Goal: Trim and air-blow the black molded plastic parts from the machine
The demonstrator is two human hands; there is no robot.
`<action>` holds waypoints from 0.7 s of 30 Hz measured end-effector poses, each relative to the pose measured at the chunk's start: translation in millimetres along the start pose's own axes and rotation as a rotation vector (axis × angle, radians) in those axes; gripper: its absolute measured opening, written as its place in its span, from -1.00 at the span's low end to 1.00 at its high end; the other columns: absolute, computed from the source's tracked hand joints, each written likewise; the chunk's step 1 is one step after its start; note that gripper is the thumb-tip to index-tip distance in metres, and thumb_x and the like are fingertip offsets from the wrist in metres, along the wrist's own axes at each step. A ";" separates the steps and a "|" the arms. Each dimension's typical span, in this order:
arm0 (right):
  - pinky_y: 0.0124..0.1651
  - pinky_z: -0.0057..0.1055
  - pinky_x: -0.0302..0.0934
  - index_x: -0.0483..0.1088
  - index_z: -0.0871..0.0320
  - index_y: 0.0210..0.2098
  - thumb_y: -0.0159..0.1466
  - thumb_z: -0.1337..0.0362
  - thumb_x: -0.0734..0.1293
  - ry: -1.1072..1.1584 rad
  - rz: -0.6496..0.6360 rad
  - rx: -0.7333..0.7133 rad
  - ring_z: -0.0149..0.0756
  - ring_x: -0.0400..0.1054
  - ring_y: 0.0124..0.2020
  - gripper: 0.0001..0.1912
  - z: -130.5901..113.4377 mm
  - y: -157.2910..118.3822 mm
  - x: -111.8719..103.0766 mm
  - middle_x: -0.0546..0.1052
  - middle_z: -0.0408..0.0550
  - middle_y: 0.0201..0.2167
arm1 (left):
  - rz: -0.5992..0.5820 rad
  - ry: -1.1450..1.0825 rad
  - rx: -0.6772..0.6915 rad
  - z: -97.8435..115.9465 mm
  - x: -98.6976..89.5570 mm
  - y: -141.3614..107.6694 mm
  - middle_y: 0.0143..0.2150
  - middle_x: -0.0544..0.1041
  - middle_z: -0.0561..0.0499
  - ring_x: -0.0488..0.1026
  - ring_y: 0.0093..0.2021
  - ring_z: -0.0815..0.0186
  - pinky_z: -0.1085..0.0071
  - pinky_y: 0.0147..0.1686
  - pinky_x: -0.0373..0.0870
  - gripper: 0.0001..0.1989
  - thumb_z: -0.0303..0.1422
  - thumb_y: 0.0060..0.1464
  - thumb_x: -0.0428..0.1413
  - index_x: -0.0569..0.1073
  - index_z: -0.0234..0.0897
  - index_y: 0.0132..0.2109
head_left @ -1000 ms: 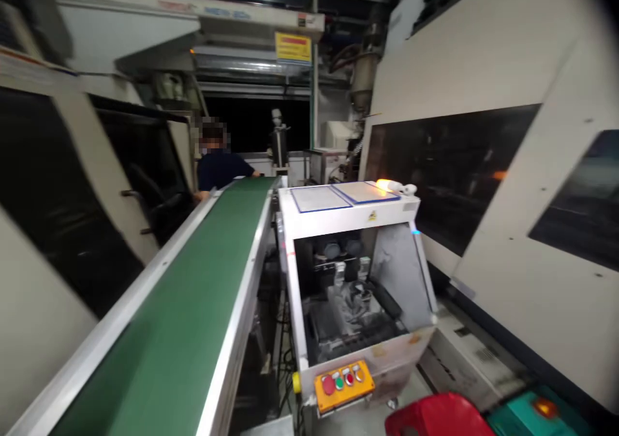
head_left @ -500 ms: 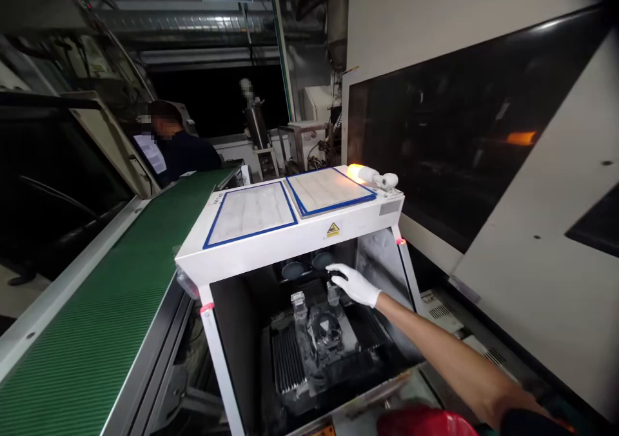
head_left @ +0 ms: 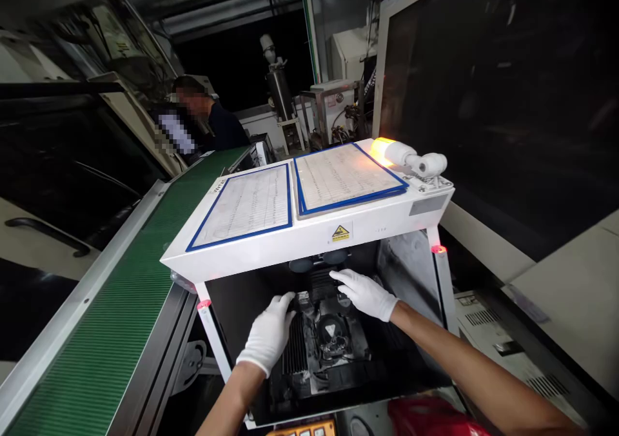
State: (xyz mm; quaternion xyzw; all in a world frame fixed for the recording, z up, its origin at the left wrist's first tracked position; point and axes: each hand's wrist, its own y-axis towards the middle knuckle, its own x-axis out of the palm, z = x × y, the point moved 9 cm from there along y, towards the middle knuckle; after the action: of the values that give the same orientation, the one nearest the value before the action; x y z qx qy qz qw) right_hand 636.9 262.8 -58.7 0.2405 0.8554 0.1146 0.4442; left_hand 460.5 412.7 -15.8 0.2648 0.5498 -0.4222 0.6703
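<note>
Both hands wear white gloves and reach into the dark opening of a white-framed machine. My left hand is beside the left post of a black fixture, its fingers partly curved; whether they touch or hold the post cannot be made out. Above the fixture's right post is my right hand, fingers stretched forward and apart, nothing seen in them. A round part with a white triangle sits in the middle of the fixture. Two dark round pads show behind it.
Blue-edged sheets lie on the machine's top beside a glowing orange lamp. A green conveyor runs along the left. Another person is at the far left. Something red and an orange button panel are at the bottom.
My left hand has come into view at the fixture's left side. My right hand stays near the right post. The view has shifted closer to the machine.
</note>
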 end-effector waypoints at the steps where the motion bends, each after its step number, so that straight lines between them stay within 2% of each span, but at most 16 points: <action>1: 0.20 -0.08 0.42 0.31 0.11 0.35 0.48 0.34 0.20 -0.047 -0.016 -0.013 -0.11 0.44 0.08 -0.53 -1.2 -0.9 1.9 0.46 0.09 0.16 | -0.015 0.026 0.009 2.8 -1.2 7.1 0.22 0.50 -0.17 0.61 0.06 0.13 0.26 0.04 0.53 -0.58 -0.40 0.36 -0.02 0.35 -0.18 0.31; 5: 0.10 -0.05 0.45 0.31 0.11 0.35 0.50 0.34 0.19 -0.197 -0.038 -0.030 -0.05 0.45 0.03 -0.55 -2.0 -4.9 7.0 0.45 0.10 0.16 | -0.073 0.105 0.062 13.9 -1.8 26.3 0.21 0.50 -0.18 0.59 0.08 0.10 0.24 0.05 0.52 -0.57 -0.37 0.38 -0.03 0.35 -0.15 0.34; 9: 0.06 -0.16 0.46 0.31 0.09 0.35 0.52 0.35 0.19 -0.274 -0.061 -0.037 -0.13 0.47 0.00 -0.57 0.9 -6.8 11.8 0.42 0.07 0.21 | -0.123 0.151 0.129 26.7 1.1 36.2 0.18 0.52 -0.18 0.61 0.02 0.09 0.24 0.02 0.52 -0.56 -0.35 0.37 -0.03 0.36 -0.15 0.34; 12: 0.10 -0.24 0.44 0.29 0.13 0.36 0.52 0.36 0.20 -0.311 -0.107 -0.048 -0.18 0.46 0.05 -0.56 0.1 -5.0 12.6 0.41 0.08 0.22 | -0.152 0.177 0.173 34.4 3.3 41.7 0.14 0.54 -0.16 0.62 -0.02 0.10 0.26 -0.02 0.54 -0.57 -0.36 0.35 0.00 0.39 -0.14 0.31; 17: -0.05 -0.28 0.45 0.26 0.12 0.37 0.51 0.32 0.26 -0.382 -0.237 -0.049 -0.19 0.49 -0.09 -0.54 -8.6 3.2 1.7 0.48 0.04 0.07 | -0.176 0.200 0.213 39.2 3.6 47.0 0.11 0.56 -0.18 0.62 -0.02 0.09 0.24 0.01 0.53 -0.58 -0.37 0.34 -0.01 0.41 -0.17 0.29; 21: -0.11 -0.32 0.41 0.22 0.07 0.40 0.52 0.29 0.25 -0.428 -0.360 -0.064 -0.19 0.48 -0.12 -0.52 -16.9 11.4 -9.1 0.49 -0.01 0.01 | -0.184 0.193 0.235 38.4 4.1 49.3 0.16 0.54 -0.20 0.60 0.04 0.09 0.24 0.09 0.50 -0.57 -0.39 0.35 -0.02 0.39 -0.22 0.30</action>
State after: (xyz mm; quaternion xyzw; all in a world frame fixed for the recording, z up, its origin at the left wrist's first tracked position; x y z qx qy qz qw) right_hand 631.2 268.2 -37.8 0.0892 0.7670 0.0072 0.6354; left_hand 522.6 404.9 -15.3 0.3290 0.5805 -0.5157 0.5375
